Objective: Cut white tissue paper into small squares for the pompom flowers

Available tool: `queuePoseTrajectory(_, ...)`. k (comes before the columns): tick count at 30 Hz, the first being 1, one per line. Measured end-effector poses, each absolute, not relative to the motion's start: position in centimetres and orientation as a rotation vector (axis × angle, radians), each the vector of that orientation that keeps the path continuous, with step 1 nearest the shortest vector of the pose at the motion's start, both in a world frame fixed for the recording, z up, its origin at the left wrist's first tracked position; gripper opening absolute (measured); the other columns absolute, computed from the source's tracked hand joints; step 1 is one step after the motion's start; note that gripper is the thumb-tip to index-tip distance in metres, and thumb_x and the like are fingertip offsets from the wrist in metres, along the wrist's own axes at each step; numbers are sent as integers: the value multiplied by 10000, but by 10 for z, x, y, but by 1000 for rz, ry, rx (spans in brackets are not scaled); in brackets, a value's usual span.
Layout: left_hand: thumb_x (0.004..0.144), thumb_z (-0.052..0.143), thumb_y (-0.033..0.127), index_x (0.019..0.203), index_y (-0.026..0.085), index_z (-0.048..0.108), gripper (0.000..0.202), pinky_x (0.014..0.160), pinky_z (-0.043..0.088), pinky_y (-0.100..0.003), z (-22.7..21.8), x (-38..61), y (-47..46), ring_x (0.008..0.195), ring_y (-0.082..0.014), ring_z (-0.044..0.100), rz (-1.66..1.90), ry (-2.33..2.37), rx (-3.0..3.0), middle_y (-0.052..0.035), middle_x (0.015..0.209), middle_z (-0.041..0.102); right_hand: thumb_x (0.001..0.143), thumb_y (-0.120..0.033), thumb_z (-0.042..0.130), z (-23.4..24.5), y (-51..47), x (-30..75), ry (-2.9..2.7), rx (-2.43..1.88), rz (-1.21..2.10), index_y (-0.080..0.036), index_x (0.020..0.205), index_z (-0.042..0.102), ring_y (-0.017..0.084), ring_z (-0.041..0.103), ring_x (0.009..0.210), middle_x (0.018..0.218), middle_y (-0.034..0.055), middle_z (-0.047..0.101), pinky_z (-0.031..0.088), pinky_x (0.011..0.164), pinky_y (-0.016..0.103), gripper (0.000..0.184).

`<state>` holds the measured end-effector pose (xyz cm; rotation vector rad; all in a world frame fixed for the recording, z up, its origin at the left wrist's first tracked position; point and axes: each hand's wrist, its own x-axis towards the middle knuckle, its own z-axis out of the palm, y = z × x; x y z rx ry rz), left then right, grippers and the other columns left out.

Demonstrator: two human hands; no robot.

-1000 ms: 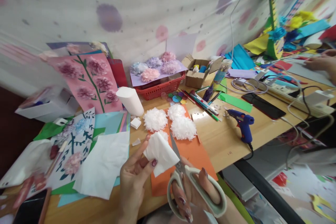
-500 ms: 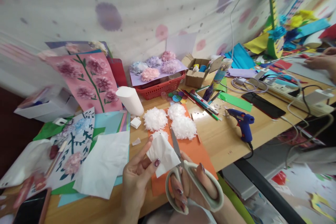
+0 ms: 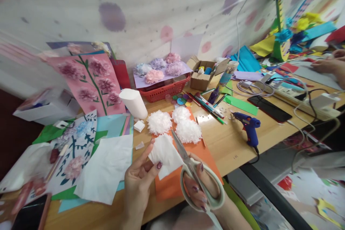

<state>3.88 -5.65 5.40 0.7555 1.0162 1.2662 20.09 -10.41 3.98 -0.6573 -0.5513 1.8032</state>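
My left hand (image 3: 141, 183) pinches a folded piece of white tissue paper (image 3: 165, 156) between thumb and fingers. In my right hand (image 3: 202, 187) is a pair of scissors (image 3: 185, 156) with pale handles, fingers through the loops and blades nearly together. The blades point up and away, just right of the tissue. Beneath both hands lies an orange sheet of paper (image 3: 199, 158). Fluffy white paper pompoms (image 3: 159, 122) rest at its far end, one of them partly hidden by the tissue.
A blue glue gun (image 3: 249, 127) stands on the right of the table beside a black phone (image 3: 269, 108). Behind are a red basket (image 3: 164, 91) and several pens (image 3: 207, 106). A white sheet (image 3: 105, 172) lies left. At far right, another person's hand (image 3: 330, 66) shows.
The scissors' handles have closed and the blades have swung up, coming away from the tissue's right edge. My left hand holds the tissue in nearly the same place.
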Motion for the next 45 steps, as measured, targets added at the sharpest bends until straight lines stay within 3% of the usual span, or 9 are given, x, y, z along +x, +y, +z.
queuePoseTrajectory(3, 658, 906, 206, 1159, 318, 750, 536, 911, 606, -317, 52, 37, -56, 1184, -282, 686, 1295, 980, 738, -84, 1310, 713, 773, -651, 726, 43, -103, 219, -719, -999, 1527, -259, 1102, 503, 67, 384, 290, 548, -104, 521, 328, 299, 179, 559)
queuePoseTrajectory(7, 624, 924, 207, 1061, 344, 790, 478, 897, 601, -275, 55, 36, -56, 1211, -265, 671, 1332, 895, 710, -60, 1271, 740, 873, -407, 635, 47, -106, 263, -1155, -1820, 667, -239, 1197, 596, 233, 707, 748, 884, 65, 735, 511, 627, 303, 367)
queuePoseTrajectory(17, 597, 939, 215, 998, 352, 809, 443, 837, 612, -254, 68, 40, -58, 1105, -232, 722, 1306, 885, 648, -41, 1216, 768, 971, -228, 374, 32, -103, 326, -1843, -2207, -224, -91, 1066, 696, 319, 678, 746, 849, 179, 745, 487, 686, 405, 363)
queuePoseTrajectory(22, 637, 915, 216, 1022, 305, 811, 408, 840, 611, -269, 68, 43, -60, 1070, -241, 736, 1198, 920, 720, -88, 1236, 754, 987, -354, 384, 51, -101, 315, -1698, -2248, 21, -142, 983, 752, 352, 675, 811, 834, 178, 732, 499, 770, 484, 425)
queuePoseTrajectory(26, 662, 895, 212, 1025, 282, 815, 379, 821, 610, -251, 71, 44, -60, 1077, -252, 736, 1096, 908, 795, -106, 1278, 724, 955, -558, 505, 72, -104, 269, -1258, -1691, 865, -225, 1273, 674, 307, 695, 1064, 1110, 131, 765, 530, 929, 438, 490)
queuePoseTrajectory(30, 688, 867, 210, 1025, 241, 817, 343, 820, 615, -267, 75, 39, -59, 1079, -269, 732, 924, 913, 858, -116, 1306, 708, 885, -521, 675, 73, -99, 222, -1030, -1110, 1600, -208, 1174, 744, 241, 727, 907, 1031, 96, 785, 552, 904, 380, 432)
queuePoseTrajectory(33, 705, 849, 208, 1169, 215, 763, 472, 776, 621, -286, 77, 35, -60, 1002, -266, 749, 848, 926, 858, -139, 1310, 709, 851, -503, 726, 67, -95, 208, -869, -1035, 1691, -178, 999, 799, 187, 709, 727, 849, 62, 791, 567, 779, 317, 364)
queuePoseTrajectory(38, 766, 822, 245, 1564, 263, 330, 938, 800, 605, -320, 74, 33, -59, 954, -240, 749, 885, 925, 827, -138, 1222, 744, 854, -532, 707, 62, -95, 207, -841, -1050, 1652, -189, 911, 815, 172, 683, 646, 749, 35, 771, 551, 691, 295, 364)
queuePoseTrajectory(45, 768, 818, 239, 1399, 197, 544, 689, 718, 577, -255, 69, 31, -58, 785, -178, 726, 908, 1063, 925, -54, 904, 778, 814, -476, 759, 65, -96, 205, -881, -1097, 1562, -216, 921, 829, 175, 655, 653, 695, 22, 745, 537, 667, 285, 290)
